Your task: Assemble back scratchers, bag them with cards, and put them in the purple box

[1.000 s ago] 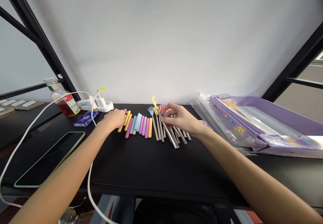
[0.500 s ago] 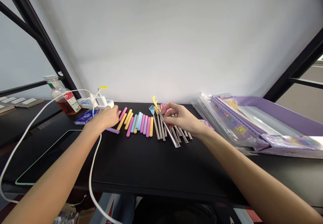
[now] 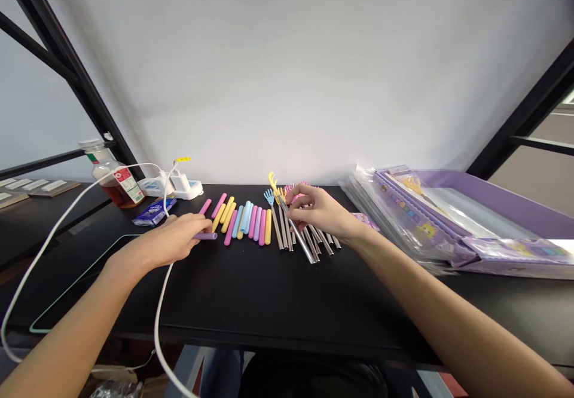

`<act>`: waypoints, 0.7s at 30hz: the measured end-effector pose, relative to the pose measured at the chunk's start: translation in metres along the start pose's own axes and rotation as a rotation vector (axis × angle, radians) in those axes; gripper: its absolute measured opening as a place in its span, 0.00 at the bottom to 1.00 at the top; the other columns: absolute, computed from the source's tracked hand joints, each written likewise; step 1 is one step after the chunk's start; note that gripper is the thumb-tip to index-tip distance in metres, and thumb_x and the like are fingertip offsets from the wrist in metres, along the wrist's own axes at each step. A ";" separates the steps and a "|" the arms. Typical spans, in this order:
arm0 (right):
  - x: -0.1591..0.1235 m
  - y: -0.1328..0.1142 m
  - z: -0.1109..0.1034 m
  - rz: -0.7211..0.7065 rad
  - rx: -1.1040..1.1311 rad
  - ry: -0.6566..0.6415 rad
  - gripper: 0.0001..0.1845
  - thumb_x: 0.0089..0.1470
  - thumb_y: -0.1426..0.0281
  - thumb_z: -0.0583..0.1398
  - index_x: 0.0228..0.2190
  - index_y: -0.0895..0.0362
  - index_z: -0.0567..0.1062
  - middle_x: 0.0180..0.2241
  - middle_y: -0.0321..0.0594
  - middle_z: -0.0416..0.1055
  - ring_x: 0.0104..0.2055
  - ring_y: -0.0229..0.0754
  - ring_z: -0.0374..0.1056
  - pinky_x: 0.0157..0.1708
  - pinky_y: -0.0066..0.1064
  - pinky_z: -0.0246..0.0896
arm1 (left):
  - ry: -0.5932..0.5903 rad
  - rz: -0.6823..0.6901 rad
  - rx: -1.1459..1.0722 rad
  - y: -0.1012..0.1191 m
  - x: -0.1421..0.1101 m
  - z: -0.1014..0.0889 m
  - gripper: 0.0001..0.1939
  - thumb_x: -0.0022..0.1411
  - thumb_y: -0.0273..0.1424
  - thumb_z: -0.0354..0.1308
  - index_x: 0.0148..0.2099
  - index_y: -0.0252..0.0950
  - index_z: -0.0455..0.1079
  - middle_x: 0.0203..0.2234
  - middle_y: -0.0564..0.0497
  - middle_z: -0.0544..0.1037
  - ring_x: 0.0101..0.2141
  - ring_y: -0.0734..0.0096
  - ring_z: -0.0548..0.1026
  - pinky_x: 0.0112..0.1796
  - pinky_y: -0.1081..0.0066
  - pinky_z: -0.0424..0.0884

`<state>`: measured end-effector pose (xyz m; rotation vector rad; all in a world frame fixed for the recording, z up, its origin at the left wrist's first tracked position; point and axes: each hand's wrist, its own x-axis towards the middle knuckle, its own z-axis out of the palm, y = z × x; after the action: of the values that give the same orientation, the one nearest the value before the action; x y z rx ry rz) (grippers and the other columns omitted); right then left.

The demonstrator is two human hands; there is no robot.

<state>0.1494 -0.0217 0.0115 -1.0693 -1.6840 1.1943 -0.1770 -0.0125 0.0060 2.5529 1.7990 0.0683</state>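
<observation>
My left fingers pinch a purple tube, drawn nearer me than half a second ago, beside the tube row; my right fingers, unmoved, pinch a rod among other rods. Both hands are engaged.

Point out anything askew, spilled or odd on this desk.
One purple tube at the left hand points crosswise, while the row of coloured tubes runs mostly front to back. A white cable also trails loosely over the front of the black desk. No spill or damage shows.
</observation>
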 end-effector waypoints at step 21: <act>0.002 0.006 -0.004 -0.013 0.014 -0.014 0.11 0.47 0.75 0.64 0.35 0.55 0.70 0.26 0.31 0.70 0.23 0.35 0.69 0.29 0.32 0.69 | -0.037 -0.377 0.084 0.004 0.080 -0.004 0.20 0.65 0.39 0.48 0.46 0.38 0.78 0.43 0.39 0.81 0.43 0.52 0.79 0.38 0.64 0.72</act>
<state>0.1536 -0.0178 0.0066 -1.0420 -1.6881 1.2059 -0.1469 0.0614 0.0125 2.1980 2.2733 -0.0611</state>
